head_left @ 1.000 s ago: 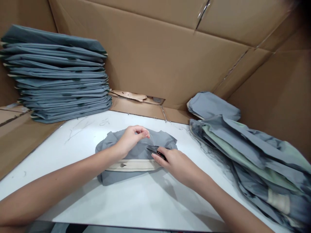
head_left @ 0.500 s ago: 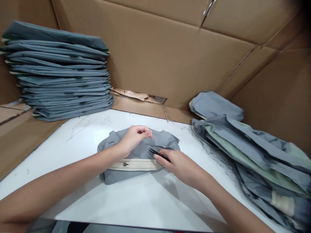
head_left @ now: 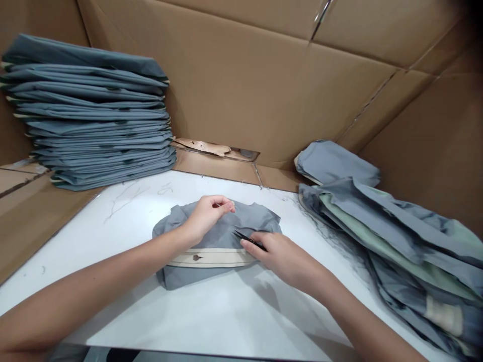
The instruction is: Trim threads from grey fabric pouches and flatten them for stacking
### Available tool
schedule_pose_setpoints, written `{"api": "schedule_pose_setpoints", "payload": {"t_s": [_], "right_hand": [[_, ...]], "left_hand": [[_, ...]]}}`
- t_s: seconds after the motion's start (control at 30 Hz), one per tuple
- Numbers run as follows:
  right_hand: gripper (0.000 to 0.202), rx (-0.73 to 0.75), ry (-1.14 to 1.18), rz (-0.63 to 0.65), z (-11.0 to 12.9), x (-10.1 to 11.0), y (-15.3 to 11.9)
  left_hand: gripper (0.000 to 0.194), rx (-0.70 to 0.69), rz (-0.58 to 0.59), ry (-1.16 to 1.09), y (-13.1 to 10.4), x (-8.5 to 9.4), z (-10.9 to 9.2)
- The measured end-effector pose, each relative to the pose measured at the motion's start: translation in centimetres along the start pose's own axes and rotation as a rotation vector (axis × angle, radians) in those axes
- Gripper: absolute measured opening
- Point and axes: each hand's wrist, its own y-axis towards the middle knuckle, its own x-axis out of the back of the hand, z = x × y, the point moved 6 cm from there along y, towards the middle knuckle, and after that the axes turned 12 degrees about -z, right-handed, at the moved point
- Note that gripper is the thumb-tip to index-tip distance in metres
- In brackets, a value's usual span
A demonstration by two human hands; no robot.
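A grey fabric piece (head_left: 222, 234) with a cream band (head_left: 222, 258) along its near side lies crumpled on the white table. The band has a small dark mark near its left half. Over the far part of the fabric my left hand (head_left: 207, 216) is closed in a pinch, thumb against fingertips, on what looks like a fine pale thread, barely visible. Black thread snips (head_left: 249, 240) are gripped in my right hand (head_left: 277, 254), their pointed tips directed left over the fabric, just below my left fingertips. The handles are mostly hidden in my palm.
Folded blue-grey fabric pieces form a tall stack (head_left: 101, 115) at the back left. A loose heap of grey and green fabric (head_left: 400, 231) covers the right side. Cardboard walls (head_left: 241, 85) enclose the white table (head_left: 211, 317). Loose threads lie on the tabletop.
Both hands stay almost where they were. My left fingertips have moved very slightly left, and the snips a touch to the right.
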Motion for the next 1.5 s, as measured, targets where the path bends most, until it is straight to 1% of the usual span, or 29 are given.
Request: {"api": "schedule_pose_setpoints", "payload": {"t_s": [0.07,0.23,0.33,0.57,0.7,0.77,0.83,0.9,0.97,1.03,1.1,1.13,1.2,1.23,1.3,1.4,1.5], "right_hand": [[0.055,-0.003,0.004,-0.005,0.0,0.0,0.0],[0.054,0.026,-0.016,-0.003,1.2,0.2,0.4],[0.055,0.04,-0.033,-0.023,1.4,0.2,0.7],[0.048,0.034,-0.035,-0.057,0.8,-0.5,1.1],[0.051,0.044,0.029,-0.093,0.4,-0.4,1.2],[0.054,0.048,0.052,-0.136,-0.1,0.0,1.2],[0.054,0.03,0.042,-0.202,-1.0,0.9,1.1],[0.052,-0.01,0.004,-0.28,-1.9,1.8,0.8],[0.045,-0.045,-0.033,-0.349,-2.5,2.8,0.5],[0.035,-0.045,-0.049,-0.378,-2.3,3.3,0.5],[0.034,0.017,-0.034,-0.356,-1.5,3.3,1.2],[0.037,0.062,-0.021,-0.337,-0.9,3.1,1.7],[0.041,0.145,-0.007,-0.287,0.3,2.6,3.0],[0.04,0.165,-0.005,-0.261,0.6,2.4,3.7],[0.035,0.168,0.031,-0.204,0.8,2.0,4.9],[0.036,0.16,0.223,-0.12,0.4,1.8,5.7],[0.038,0.13,0.426,-0.086,-0.3,2.0,5.4]], "left_hand": [[0.023,0.003,0.003,0.002,0.0,0.0,0.1],[0.025,0.032,0.007,-0.037,0.1,0.0,0.4],[0.025,0.039,0.007,-0.05,0.1,-0.1,0.6],[0.025,0.05,0.014,-0.057,0.1,-0.1,0.6],[0.025,0.014,0.038,0.002,0.0,-0.2,0.6],[0.027,-0.045,0.079,0.095,-0.1,-0.5,0.4],[0.027,-0.157,0.085,0.221,-0.2,-0.4,-0.4],[0.025,-0.321,0.027,0.397,-0.2,0.1,-1.8],[0.024,-0.499,-0.042,0.644,0.0,1.0,-3.2],[0.021,-0.617,-0.072,0.908,0.5,1.8,-4.0],[0.02,-0.637,-0.055,1.091,1.2,2.5,-3.9],[0.024,-0.618,-0.034,1.14,1.5,2.8,-3.6],[0.035,-0.575,0.015,1.182,1.8,3.0,-2.9],[0.037,-0.568,0.036,1.195,1.8,2.9,-2.6],[0.034,-0.57,0.059,1.227,1.4,2.4,-2.4],[0.026,-0.554,0.1,1.277,0.4,1.7,-2.5],[0.032,-0.542,0.165,1.184,-0.8,0.7,-3.0]]}}
